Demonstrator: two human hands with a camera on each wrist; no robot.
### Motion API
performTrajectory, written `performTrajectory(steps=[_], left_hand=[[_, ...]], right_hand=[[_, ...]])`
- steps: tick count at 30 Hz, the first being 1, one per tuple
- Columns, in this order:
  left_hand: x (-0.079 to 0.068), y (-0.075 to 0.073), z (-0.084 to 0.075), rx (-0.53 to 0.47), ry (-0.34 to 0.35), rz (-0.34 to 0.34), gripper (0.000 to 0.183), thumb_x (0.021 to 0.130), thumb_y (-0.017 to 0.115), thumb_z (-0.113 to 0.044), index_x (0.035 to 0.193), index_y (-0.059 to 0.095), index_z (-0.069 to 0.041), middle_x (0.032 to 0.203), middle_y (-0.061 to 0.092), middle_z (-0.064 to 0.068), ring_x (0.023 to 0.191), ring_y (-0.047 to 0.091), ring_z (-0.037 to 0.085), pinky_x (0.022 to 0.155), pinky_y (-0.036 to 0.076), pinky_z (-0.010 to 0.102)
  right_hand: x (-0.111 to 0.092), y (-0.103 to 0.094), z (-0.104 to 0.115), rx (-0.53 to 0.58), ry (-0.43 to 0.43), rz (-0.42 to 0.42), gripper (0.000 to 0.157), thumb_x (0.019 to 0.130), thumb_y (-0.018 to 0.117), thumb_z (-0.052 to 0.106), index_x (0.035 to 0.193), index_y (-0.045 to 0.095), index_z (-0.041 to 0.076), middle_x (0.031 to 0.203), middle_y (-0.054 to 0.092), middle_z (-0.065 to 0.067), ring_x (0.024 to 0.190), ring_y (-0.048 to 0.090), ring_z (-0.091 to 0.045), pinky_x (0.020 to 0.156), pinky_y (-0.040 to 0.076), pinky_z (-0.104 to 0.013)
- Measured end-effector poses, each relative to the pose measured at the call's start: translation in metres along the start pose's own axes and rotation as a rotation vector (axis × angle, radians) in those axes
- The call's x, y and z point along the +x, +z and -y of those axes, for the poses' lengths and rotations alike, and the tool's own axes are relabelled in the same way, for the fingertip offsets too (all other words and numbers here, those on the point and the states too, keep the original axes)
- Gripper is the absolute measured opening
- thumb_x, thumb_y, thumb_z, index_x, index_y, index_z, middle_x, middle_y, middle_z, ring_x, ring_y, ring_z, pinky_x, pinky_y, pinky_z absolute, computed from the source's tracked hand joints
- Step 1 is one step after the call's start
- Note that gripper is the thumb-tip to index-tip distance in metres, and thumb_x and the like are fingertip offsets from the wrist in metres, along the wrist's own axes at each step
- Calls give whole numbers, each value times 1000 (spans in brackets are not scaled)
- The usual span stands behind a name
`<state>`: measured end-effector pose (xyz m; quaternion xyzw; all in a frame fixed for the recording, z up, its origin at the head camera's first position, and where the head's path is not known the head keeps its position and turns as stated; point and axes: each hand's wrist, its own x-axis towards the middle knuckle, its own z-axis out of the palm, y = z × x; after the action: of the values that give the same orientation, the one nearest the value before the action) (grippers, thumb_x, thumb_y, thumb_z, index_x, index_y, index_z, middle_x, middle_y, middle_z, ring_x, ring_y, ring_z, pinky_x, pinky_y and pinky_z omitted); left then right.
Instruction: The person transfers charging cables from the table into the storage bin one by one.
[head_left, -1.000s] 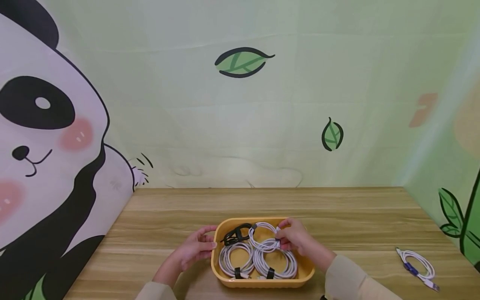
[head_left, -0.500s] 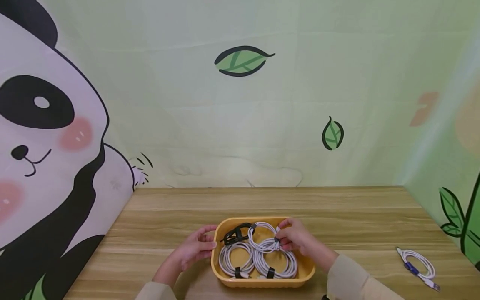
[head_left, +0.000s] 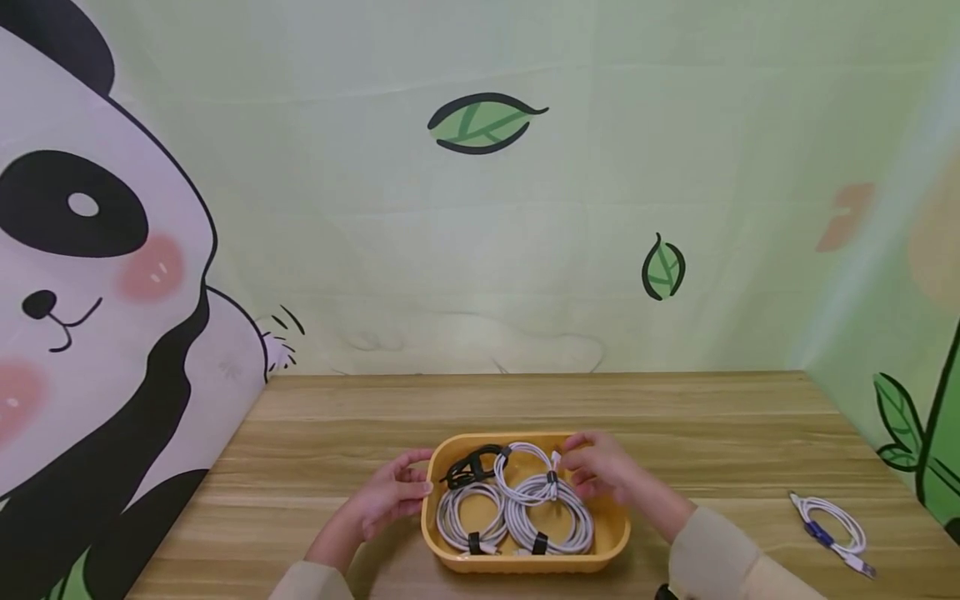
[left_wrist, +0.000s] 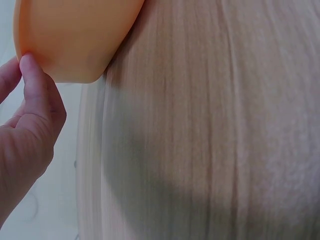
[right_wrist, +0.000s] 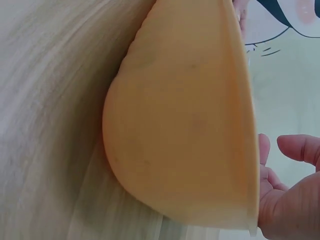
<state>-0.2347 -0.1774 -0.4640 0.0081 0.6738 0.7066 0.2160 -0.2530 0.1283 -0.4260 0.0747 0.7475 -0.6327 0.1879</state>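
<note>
My left hand (head_left: 390,497) holds the left rim of an orange-yellow plastic basket (head_left: 525,564), thumb and fingertips at its edge; the left wrist view shows fingertips (left_wrist: 30,65) against the wall. Above the basket's right rear part is my right hand (head_left: 603,467), its thumb and fingers apart with nothing between them. Just left of those fingers, a white coiled cable (head_left: 522,500) with a dark tie lies partly over another white coil (head_left: 581,533). A third white coil (head_left: 444,525) sits front left, and a black coiled cable (head_left: 472,468) lies back left.
A separate white USB cable (head_left: 843,521) with a blue tie lies on the wooden table (head_left: 337,417) at the right. Behind the table hangs a pale green backdrop (head_left: 360,208) with a printed panda and leaves.
My right hand has let go of the upper white coiled cable and drawn slightly to the right. The left hand and the basket stay in place.
</note>
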Motion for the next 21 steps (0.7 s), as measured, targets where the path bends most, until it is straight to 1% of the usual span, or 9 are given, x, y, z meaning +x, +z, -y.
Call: performTrajectory(steps=[6,13,16,21], left_hand=[[0,0,0,5,-5,-10,56,82,57,-1,132,32,-2,91,46,4,77,53,11,67,50,24],[0,0,0,7,1,-8,56,81,57,-1,132,32,-2,90,46,4,76,53,11,66,50,24],[0,0,1,3,5,-5,56,81,57,0,131,32,-2,89,46,3,76,53,11,66,50,24],[0,-1,1,4,9,-5,57,81,57,0,131,32,-2,89,46,3,76,52,10,65,50,23]], right_hand=[[-5,-9,1,-16,-16,33,35,77,57,4,109,44,-3,69,52,-3,55,47,-12,47,45,-21],[-8,-18,4,-29,-37,66,34,80,54,5,110,43,-4,71,51,-1,57,48,-12,48,46,-23],[-9,-24,5,-25,-60,69,35,80,54,6,111,43,-5,70,49,0,58,48,-11,48,46,-22],[-13,-36,7,-28,-81,65,39,79,54,7,114,42,-6,71,51,0,60,50,-11,51,47,-23]])
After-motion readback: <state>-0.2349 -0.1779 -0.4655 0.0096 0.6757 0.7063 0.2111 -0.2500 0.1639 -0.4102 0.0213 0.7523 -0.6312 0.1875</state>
